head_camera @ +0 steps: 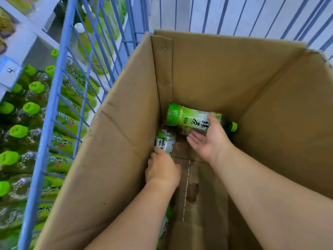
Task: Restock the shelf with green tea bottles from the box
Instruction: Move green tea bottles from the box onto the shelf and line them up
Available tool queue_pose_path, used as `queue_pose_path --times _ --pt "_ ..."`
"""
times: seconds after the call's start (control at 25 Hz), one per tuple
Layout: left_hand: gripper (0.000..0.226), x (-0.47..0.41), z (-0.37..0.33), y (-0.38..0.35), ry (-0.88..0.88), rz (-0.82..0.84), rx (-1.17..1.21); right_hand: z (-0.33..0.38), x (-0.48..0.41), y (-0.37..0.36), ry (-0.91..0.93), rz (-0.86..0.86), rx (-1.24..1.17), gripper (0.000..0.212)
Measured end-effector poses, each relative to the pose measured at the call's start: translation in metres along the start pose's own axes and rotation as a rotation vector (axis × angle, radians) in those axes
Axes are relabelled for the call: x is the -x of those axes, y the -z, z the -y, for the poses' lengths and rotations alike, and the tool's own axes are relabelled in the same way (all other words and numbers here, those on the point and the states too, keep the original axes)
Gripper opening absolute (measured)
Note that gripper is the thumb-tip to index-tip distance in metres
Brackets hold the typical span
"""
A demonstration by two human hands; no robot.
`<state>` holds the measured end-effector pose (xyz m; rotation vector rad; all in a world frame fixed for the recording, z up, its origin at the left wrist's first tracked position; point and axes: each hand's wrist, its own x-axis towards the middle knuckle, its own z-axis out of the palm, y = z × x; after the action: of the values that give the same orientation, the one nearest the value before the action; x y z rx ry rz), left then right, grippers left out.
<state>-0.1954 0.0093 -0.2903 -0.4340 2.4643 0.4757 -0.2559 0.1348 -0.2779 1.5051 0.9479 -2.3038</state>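
Cardboard box point(252, 73) sits in blue wire cart point(54, 112); two green tea bottles at far left corner of box floor. Far bottle point(187, 116) lies along far wall, label reads 绿茶, green cap at right; right hand point(209, 141) released, thumb touching its label, fingers straight. Left hand point(162, 168) grasping side bottle point(165, 139) against left wall; 绿 legible.

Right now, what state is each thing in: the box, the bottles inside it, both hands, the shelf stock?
Box: open at the top, few bottles left.
Far bottle: capped, lying on its side.
Near bottle: against the box's left wall, gripped.
Third bottle: mostly hidden under the left forearm.
Left hand: fingers curled on the near bottle.
Right hand: fingers straight, thumb on the far bottle.
Shelf bottles: capped, standing in rows.
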Motion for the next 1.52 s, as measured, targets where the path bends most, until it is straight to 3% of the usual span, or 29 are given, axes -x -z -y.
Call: queue_pose_path --times 0.2,0.28,0.44,0.68,0.88,1.0,1.12,1.28,1.52 --pt "0.055 -0.018 0.004 -0.011 -0.082 -0.124 -0.18 -0.001 -0.012 -0.01 0.014 0.016 -0.138 0.044" --pt "0.059 -0.023 0.005 -0.011 -0.091 -0.08 -0.13 -0.001 -0.013 -0.008 0.042 -0.016 -0.176 0.04" --pt "0.068 -0.028 0.004 -0.013 -0.036 -0.022 0.004 -0.005 -0.01 0.004 0.076 -0.049 -0.225 0.052" --pt "0.067 -0.032 0.009 -0.014 0.126 0.074 0.317 -0.017 0.001 0.017 0.114 -0.094 -0.135 0.052" --pt "0.037 -0.029 0.018 -0.019 0.098 0.093 0.397 -0.036 0.012 0.039 0.063 -0.111 -0.064 0.042" --pt "0.044 -0.021 0.019 -0.022 0.143 0.077 0.482 -0.039 0.013 0.059 0.051 -0.059 -0.03 0.047" --pt "0.053 -0.014 0.022 -0.018 0.215 0.057 0.534 -0.039 0.012 0.076 0.086 -0.152 0.132 0.051" --pt "0.059 0.002 0.021 -0.01 0.221 0.05 0.514 -0.046 0.021 0.081 0.17 -0.269 0.339 0.041" --pt "0.052 0.03 0.024 0.004 0.211 0.068 0.483 -0.051 0.039 0.083 0.039 -0.16 0.451 0.044"
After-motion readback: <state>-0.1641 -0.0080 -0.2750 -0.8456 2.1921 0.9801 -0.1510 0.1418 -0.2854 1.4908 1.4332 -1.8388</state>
